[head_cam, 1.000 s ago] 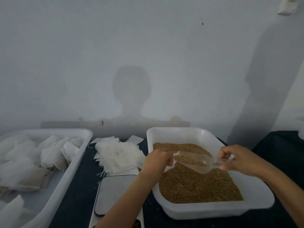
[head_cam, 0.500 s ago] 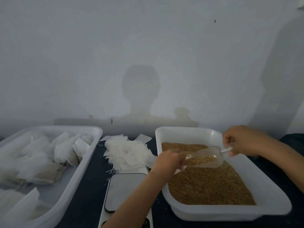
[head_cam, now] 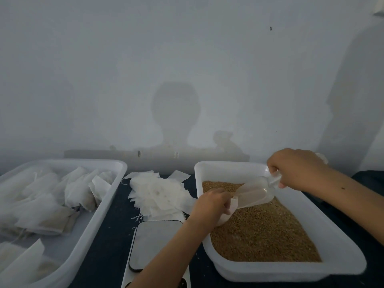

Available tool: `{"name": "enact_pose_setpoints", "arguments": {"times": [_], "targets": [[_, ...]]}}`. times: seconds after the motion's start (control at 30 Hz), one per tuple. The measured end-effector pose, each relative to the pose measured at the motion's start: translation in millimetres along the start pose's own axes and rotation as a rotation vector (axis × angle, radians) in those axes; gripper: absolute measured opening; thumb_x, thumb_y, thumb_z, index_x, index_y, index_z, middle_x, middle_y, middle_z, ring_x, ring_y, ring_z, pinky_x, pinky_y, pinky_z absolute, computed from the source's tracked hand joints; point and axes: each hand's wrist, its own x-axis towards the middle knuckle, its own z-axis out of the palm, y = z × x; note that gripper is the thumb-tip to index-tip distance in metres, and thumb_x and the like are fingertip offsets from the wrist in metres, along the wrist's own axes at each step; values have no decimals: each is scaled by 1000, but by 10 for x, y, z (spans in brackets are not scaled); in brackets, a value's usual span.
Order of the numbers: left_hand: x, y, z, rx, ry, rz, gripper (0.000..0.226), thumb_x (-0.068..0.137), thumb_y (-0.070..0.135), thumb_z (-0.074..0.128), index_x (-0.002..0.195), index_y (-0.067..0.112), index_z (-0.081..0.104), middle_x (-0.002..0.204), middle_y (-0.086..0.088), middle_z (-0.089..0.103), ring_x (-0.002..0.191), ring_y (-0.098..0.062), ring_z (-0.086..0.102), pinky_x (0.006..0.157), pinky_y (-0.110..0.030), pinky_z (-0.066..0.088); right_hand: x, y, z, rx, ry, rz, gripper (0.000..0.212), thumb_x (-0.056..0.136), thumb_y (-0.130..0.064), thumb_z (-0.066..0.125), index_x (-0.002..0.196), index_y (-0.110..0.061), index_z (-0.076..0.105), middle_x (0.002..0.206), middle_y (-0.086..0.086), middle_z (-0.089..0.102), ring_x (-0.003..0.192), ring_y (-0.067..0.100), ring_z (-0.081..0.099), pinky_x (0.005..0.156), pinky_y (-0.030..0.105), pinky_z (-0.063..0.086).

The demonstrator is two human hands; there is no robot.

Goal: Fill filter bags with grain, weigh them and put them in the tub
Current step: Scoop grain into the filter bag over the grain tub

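Lower centre: my left hand (head_cam: 213,204) pinches the bag (head_cam: 225,213) open over the grain (head_cam: 264,235). Right hand (head_cam: 295,169) grips the scoop (head_cam: 256,193), now tipped steeper and emptied since half a second ago; weighing comes next. Tub (head_cam: 116,179) far left.

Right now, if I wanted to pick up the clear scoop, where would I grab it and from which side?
Take the scoop by its short handle at the upper right end, coming from the right, as the right hand does. The bowl tilts down to the left, mouth toward the filter bag in the left hand, so that end should probably stay free.
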Motion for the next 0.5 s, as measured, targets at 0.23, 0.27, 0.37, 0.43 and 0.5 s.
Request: {"name": "enact_pose_setpoints", "arguments": {"times": [0.23,0.27,0.37,0.43,0.5], "targets": [[-16,-79,111,-79,144,-101,15,96,7,44,91,17,34,90,-9,56,74,-17,44,65,-30,37,-90,182,205,48,-59,63,8,88,-24,59,92,-18,54,91,-5,56,82,13,57,53,19,32],[-16,-84,115,-128,172,-131,15,97,7,41,92,18,31,90,-9,57,73,-17,45,63,-29,36,-99,205,287,56,-79,70,10,89,-25,58,89,-20,49,85,-7,51,81,12,55,53,18,31],[-26,-110,123,-325,229,-191,13,100,11,37,92,17,29,77,2,47,63,-12,40,55,-25,30,-79,203,664,163,-154,83,10,93,-24,52,90,-20,44,80,-8,45,81,11,53,54,17,34],[-34,-128,105,-495,250,-229,15,100,12,37,87,18,31,70,5,39,60,-8,34,53,-22,28,-72,109,920,287,-197,101,12,95,-23,49,92,-18,39,79,-8,41,75,9,49,51,16,32],[-29,-135,67,-679,285,-260,19,100,13,39,83,20,33,71,2,39,62,-10,35,58,-24,31,-85,-17,1145,438,-221,111,12,97,-25,47,91,-19,38,78,-9,42,69,4,45,51,15,31]]}}
